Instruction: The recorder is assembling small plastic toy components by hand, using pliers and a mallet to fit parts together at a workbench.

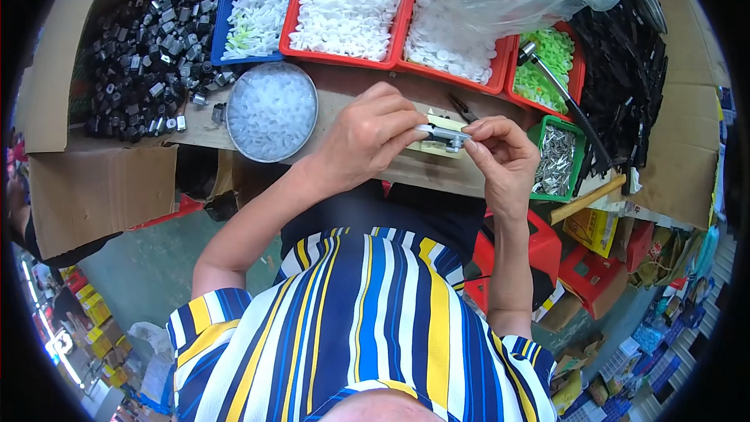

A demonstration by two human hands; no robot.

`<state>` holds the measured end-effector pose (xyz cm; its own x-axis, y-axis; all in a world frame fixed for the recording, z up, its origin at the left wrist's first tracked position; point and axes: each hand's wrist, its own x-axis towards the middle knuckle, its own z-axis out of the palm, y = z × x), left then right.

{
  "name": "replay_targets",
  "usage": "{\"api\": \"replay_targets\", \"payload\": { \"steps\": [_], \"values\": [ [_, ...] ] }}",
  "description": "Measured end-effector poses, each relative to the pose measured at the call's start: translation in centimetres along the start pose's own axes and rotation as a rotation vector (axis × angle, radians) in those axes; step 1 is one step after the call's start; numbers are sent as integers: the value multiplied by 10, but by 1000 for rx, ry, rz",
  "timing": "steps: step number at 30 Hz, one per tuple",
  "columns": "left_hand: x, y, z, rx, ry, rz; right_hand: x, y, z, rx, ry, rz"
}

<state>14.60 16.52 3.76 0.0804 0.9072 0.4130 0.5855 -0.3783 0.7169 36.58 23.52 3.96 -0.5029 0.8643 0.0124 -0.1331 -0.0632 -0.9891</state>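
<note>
Far out to the left of both hands, a cardboard box [55, 98] holds a heap of black-and-silver parts [148, 66]. Nearer, beyond the left forearm, a blue tray [250, 59] carries slim white pieces with a few yellow-green ones among them. A round metal bowl [315, 109] of translucent pieces sits just left of the left hand [367, 137], and a red tray [336, 57] of white caps lies ahead of that hand.

The left hand's thumb and fingers are pinched on the left end of a small silver part [444, 134], which spans the short gap between the two hands above a pale yellow block [431, 148]. Just beyond the part is a dark tool [462, 108], perhaps pliers, though it is too partly hidden to be sure. The right hand [506, 152] has its thumb and forefinger closed on the part's right end.

Ahead of the right hand, a clear plastic bag [523, 0] overhangs a second red tray of white discs. To its right come a green tray [582, 148] of metal pieces, a hammer [582, 117] and black strips [629, 70].
</note>
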Motion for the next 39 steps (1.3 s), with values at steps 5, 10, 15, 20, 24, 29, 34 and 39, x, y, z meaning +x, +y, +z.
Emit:
{"api": "replay_targets", "payload": {
  "steps": [5, 10, 15, 20, 24, 29, 34, 39],
  "values": [
    [6, -7, 9, 65, -55, -43, -5, 9, -13, -71, 76, 59],
    [3, -10, 12, 91, -55, -66, -4, 16, -14, -92, 98, 90],
    [2, -11, 14, 89, -66, -70, -1, 20, -12, -119, 81, 109],
    [4, -9, 20, 79, 9, -28, 2, 22, -13, -446, 47, 72],
    [2, -14, 30, 70, 30, 11, 2, 21, -11, -533, 26, 13],
    [-1, -15, 32, 133, 41, 54, 1, 22, -10, -534, 20, -65],
    [1, -12, 29, 169, 19, 73, 2, 22, -5, -638, 23, -141],
    [2, -9, 29, 214, 2, 97, 1, 22, -5, -693, 24, -177]
  ]
}}
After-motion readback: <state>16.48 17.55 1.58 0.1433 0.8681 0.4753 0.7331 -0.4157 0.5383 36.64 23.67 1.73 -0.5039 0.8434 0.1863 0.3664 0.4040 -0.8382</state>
